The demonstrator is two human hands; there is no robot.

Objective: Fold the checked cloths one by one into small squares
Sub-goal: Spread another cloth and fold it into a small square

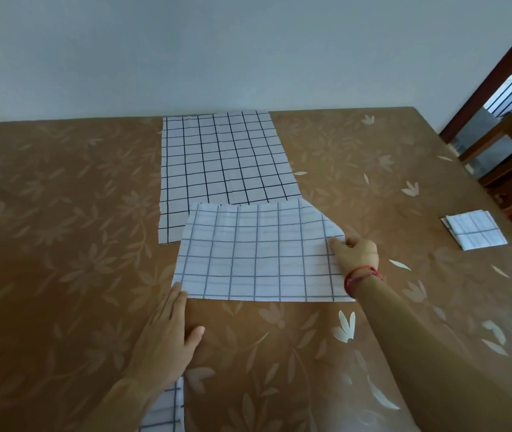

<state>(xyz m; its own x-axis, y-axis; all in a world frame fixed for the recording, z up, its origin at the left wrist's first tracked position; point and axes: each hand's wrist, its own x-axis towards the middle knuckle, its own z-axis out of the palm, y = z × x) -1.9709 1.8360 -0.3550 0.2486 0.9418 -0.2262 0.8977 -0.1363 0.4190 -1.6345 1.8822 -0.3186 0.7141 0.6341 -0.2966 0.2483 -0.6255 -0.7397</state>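
A white cloth with a faint grey check (257, 257) lies folded over on the brown flowered table cover (61, 244), in the middle of the view. My right hand (356, 252) pinches its right edge, where a corner lifts a little. My left hand (167, 335) lies flat with straight fingers, its fingertips touching the cloth's near left corner. Behind it a larger white cloth with dark check lines (220, 157) lies spread flat, reaching the wall. A small folded checked square (474, 229) sits at the far right.
A piece of another checked cloth (165, 410) shows under my left forearm at the table's near edge. A dark wooden door frame and furniture (504, 145) stand beyond the table's right edge. A pale wall runs along the table's far side.
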